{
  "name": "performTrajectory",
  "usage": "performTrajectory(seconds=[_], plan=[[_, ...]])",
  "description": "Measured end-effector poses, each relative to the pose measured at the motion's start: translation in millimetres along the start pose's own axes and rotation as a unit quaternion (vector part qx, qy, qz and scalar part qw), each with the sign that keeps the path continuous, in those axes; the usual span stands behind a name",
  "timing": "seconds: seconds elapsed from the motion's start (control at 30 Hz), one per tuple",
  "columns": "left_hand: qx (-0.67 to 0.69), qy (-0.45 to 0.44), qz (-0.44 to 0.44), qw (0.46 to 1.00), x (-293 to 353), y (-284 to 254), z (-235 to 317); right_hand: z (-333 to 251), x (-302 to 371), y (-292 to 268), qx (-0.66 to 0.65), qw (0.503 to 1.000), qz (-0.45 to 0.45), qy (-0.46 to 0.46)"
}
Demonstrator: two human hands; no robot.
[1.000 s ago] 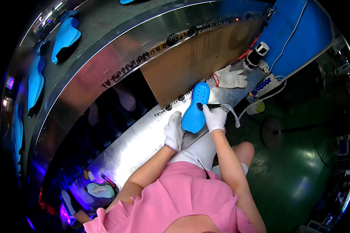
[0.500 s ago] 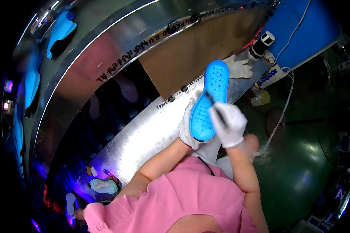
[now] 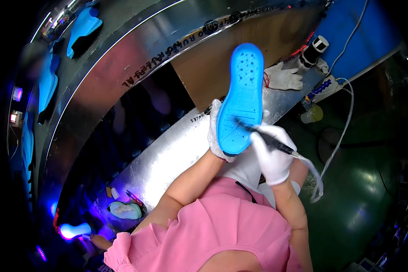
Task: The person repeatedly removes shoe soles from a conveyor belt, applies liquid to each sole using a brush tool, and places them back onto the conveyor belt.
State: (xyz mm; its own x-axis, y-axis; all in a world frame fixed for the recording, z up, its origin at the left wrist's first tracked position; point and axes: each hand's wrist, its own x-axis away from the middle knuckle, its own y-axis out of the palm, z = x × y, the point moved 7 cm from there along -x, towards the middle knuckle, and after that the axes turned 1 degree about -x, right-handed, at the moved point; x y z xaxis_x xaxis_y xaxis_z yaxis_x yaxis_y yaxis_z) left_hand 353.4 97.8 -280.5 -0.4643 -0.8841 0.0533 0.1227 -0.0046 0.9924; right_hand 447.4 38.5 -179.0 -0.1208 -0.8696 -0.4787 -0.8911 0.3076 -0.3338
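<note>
A bright blue shoe sole (image 3: 245, 97) stands tilted in front of me, its face with small holes and ridges turned up. My left hand (image 3: 214, 131), in a white glove, grips it around the heel end; part of the fingers is hidden behind the sole. In my gloved right hand (image 3: 275, 158) is a slim black brush (image 3: 279, 144), its tip at the ridged heel area. A whitish hose (image 3: 316, 174) runs from the brush's back end and hangs down in a loop.
Blue soles (image 3: 49, 86) lie along the curved metal line at left. Cardboard (image 3: 204, 72) stands behind the metal bench (image 3: 156, 167). At right are a spare glove (image 3: 284, 77), a black bottle (image 3: 313, 52) and a yellowish cup (image 3: 312, 114). Another person's hand (image 3: 99, 241) is near a lit sole at lower left.
The sole has come up and now looks larger. The brush tip has moved down from the middle of the sole to its heel area, and my right hand has turned, showing the hose.
</note>
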Motion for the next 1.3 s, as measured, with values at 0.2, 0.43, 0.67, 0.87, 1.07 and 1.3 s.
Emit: performTrajectory(seconds=[0.2, 0.43, 0.67, 0.87, 1.07, 1.3], plan=[[0.062, -0.065, -0.124, 0.988, -4.7, 20.2, 13.0, -18.3, 26.0, 15.5, -0.049, 0.995, -0.091, -0.007], [-0.023, -0.241, -0.115, 0.963, -2.6, 19.1, 22.0, -47.8, 25.3, 26.6, 0.207, 0.886, -0.327, -0.256], [-0.211, -0.259, -0.007, 0.943, -34.3, -37.9, 32.7, -57.4, 18.2, 26.1, 0.156, 0.892, -0.357, -0.229], [-0.262, -0.335, 0.112, 0.898, -19.1, -52.5, 44.7, -52.2, 7.5, 11.2, 0.117, 0.929, -0.282, -0.208], [-0.697, 0.008, -0.274, 0.663, -45.2, -42.4, 79.5, -45.7, -4.9, -6.4, 0.103, 0.948, -0.239, -0.183], [-0.615, 0.007, -0.245, 0.749, -25.0, 61.4, 81.1, -53.5, -2.9, -16.0, 0.192, 0.917, -0.238, -0.257]])
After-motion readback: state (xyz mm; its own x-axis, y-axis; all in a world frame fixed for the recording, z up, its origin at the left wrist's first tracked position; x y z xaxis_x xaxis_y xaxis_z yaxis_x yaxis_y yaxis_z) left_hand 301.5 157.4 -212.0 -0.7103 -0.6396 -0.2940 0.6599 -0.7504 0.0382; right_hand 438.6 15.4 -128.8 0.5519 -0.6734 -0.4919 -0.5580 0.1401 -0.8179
